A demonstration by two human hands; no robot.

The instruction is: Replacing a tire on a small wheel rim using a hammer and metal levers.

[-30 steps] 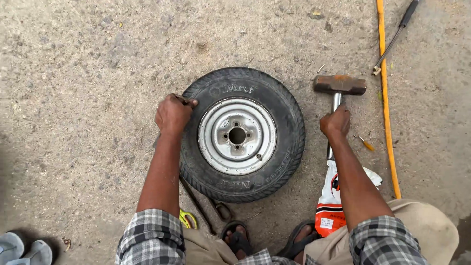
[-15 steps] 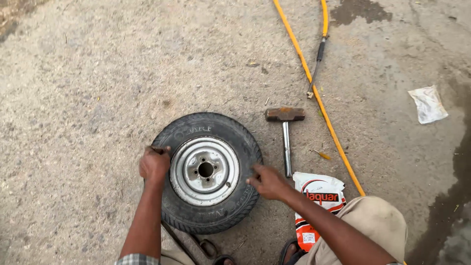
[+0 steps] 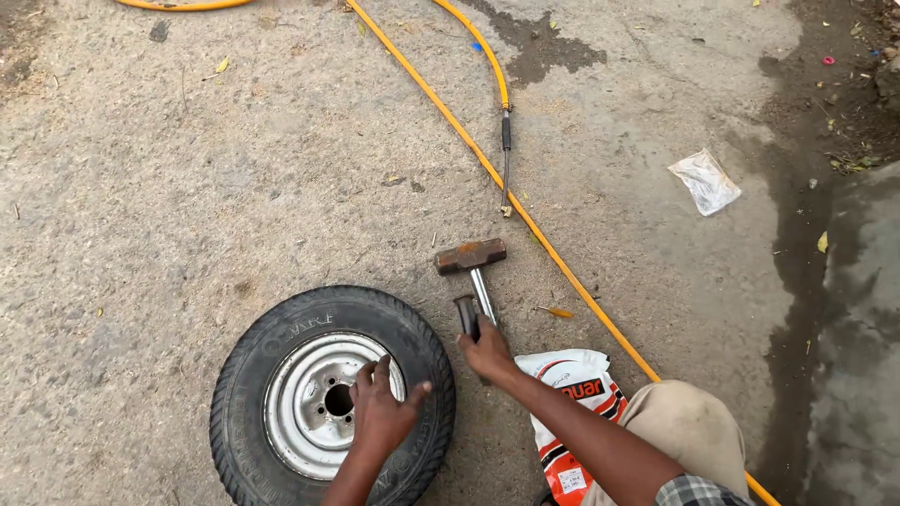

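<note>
Tyre (image 3: 253,375) flat on ground, our left hand (image 3: 382,414) spread open on rim (image 3: 302,403). Right hand (image 3: 487,354) closed on dark bar beside hammer (image 3: 472,267). Reckon bar could slip, nick fingers on rim.

1. The left hand (image 3: 380,412) left the tyre's (image 3: 333,398) outer left edge and came to rest flat on the silver rim (image 3: 300,412).
2. The right hand (image 3: 487,354) moved off the tyre's right side and closed on a short dark tool (image 3: 466,314) beside the hammer (image 3: 473,267).
3. The view tilted up, so the tyre dropped toward the bottom edge and more of the yellow hose (image 3: 525,215) appeared.
</note>
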